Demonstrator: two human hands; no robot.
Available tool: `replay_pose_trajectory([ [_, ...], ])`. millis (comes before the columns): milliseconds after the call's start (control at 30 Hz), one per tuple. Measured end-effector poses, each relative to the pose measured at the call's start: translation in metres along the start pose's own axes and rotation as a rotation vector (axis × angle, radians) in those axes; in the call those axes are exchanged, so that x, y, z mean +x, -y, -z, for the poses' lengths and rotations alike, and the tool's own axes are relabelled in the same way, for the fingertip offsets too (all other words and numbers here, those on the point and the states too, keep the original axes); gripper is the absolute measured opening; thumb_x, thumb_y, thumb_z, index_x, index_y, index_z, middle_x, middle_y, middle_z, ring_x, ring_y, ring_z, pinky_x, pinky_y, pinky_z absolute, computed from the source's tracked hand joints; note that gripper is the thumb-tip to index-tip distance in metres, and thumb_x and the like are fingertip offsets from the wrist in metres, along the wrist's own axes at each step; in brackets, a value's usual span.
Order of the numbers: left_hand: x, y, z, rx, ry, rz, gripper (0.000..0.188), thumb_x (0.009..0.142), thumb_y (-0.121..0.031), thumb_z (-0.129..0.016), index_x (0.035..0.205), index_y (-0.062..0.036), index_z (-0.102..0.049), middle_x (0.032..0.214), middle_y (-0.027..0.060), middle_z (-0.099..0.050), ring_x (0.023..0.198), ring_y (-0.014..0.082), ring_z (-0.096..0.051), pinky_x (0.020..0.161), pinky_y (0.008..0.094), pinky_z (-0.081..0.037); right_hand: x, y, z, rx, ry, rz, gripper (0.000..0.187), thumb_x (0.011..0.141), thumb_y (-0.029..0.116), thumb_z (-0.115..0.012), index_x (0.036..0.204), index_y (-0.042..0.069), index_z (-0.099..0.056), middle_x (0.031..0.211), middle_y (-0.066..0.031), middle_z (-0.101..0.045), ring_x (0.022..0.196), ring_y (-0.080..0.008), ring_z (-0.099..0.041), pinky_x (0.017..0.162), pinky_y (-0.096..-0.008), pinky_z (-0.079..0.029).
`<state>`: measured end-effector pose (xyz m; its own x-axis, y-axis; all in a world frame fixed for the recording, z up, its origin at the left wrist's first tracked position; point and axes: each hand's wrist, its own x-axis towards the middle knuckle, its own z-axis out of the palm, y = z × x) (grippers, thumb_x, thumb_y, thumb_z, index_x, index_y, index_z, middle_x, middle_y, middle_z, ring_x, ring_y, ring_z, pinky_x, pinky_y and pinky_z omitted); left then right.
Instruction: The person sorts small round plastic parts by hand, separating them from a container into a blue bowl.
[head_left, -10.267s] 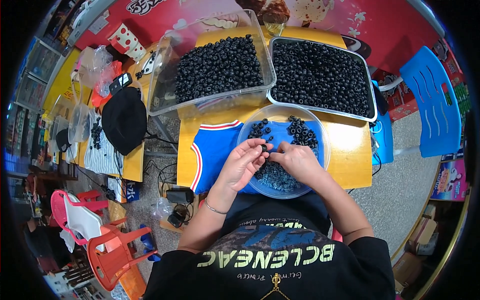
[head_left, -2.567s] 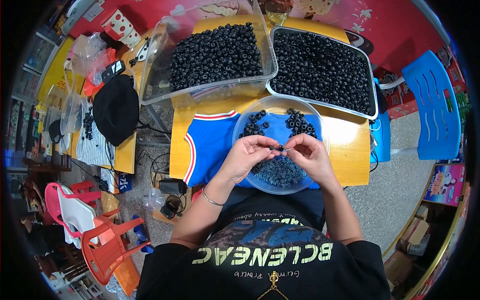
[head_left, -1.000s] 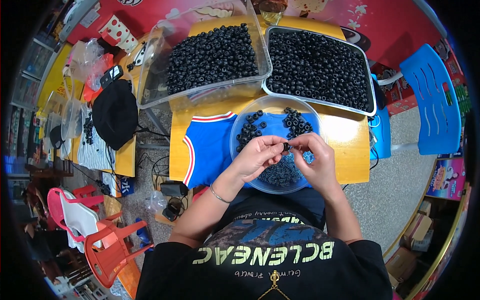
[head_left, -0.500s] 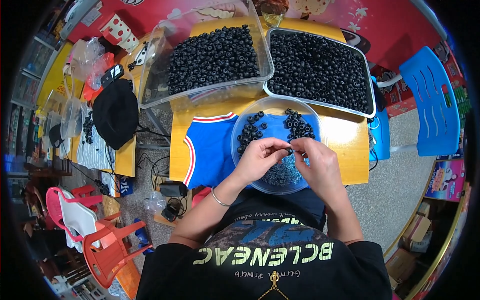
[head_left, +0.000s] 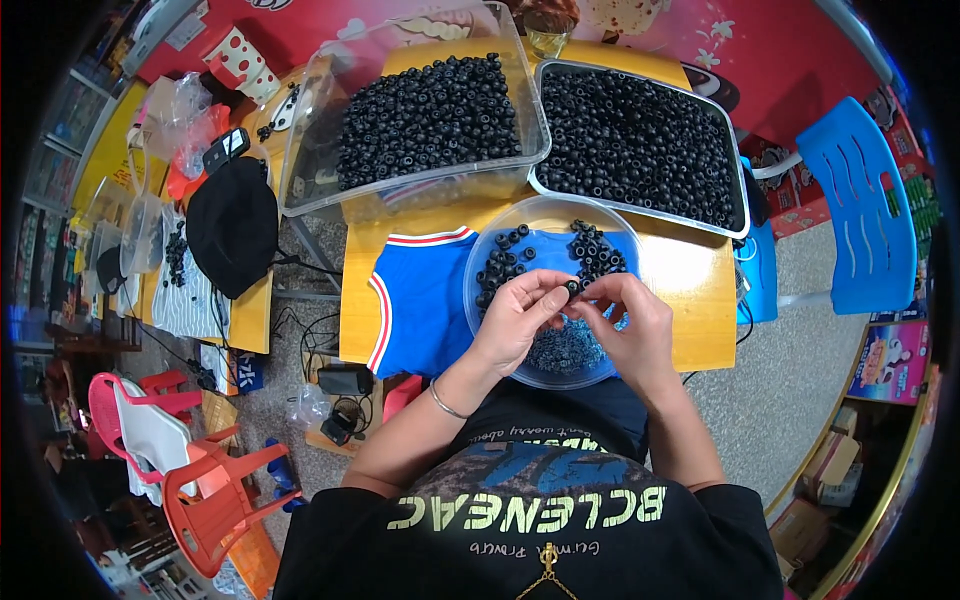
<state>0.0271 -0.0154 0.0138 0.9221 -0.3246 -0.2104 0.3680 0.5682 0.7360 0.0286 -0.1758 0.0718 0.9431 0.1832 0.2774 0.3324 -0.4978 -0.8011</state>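
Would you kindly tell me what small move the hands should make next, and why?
Probably the left hand should steady the black piece while the right hand works at it, since both hands' fingertips meet there, above the round clear tub.

Person [head_left: 400,545] is wearing a black short-sleeved T-shirt [head_left: 680,555]; its front is showing large yellow-green lettering [head_left: 525,510], smaller pale script [head_left: 500,549] and a blue-grey print [head_left: 545,464]. Gold-coloured chain [head_left: 549,557] is hanging over it. Thin silver-coloured bangle [head_left: 443,403] is circling the left wrist [head_left: 462,384]. Dark cloth [head_left: 590,408] is covering the lap.
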Motion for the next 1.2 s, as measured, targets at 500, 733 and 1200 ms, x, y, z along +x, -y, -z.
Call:
replay_pose_trajectory([
  [500, -0.001, 0.004, -0.015, -0.116, -0.084, -0.024, 0.022, 0.093, -0.019, -0.058, 0.11, -0.004, -0.057, 0.097, 0.004, -0.063, 0.083, 0.0101, -0.06, 0.077, 0.025, -0.051, -0.001, -0.017, -0.02, -0.038, -0.144, 0.194, 0.024, 0.065, 0.0, -0.075, 0.084, 0.006, -0.06, 0.081, -0.0044, -0.064, 0.068, -0.0185, -0.059, 0.058, -0.0294, -0.047],
  [733, -0.002, -0.009, -0.007, -0.225, -0.033, -0.01, 0.013, 0.093, -0.012, -0.054, 0.105, -0.0058, -0.056, 0.105, 0.0103, -0.064, 0.097, 0.016, -0.062, 0.084, 0.0258, -0.051, -0.006, -0.023, -0.013, 0.294, -0.12, -0.009, 0.019, 0.071, -0.001, -0.072, 0.086, 0.003, -0.062, 0.089, -0.0077, -0.067, 0.078, -0.0144, -0.063, 0.058, -0.0242, -0.049],
  [1200, -0.006, -0.005, 0.006, -0.287, 0.031, 0.081, 0.018, 0.09, -0.007, -0.058, 0.108, -0.004, -0.059, 0.099, 0.0091, -0.065, 0.089, 0.0178, -0.065, 0.072, 0.0232, -0.054, -0.003, -0.011, 0.002, 0.186, 0.0, 0.074, 0.021, 0.073, -0.004, -0.071, 0.093, 0.0, -0.07, 0.087, -0.0112, -0.068, 0.08, -0.0179, -0.066, 0.069, -0.025, -0.052],
])
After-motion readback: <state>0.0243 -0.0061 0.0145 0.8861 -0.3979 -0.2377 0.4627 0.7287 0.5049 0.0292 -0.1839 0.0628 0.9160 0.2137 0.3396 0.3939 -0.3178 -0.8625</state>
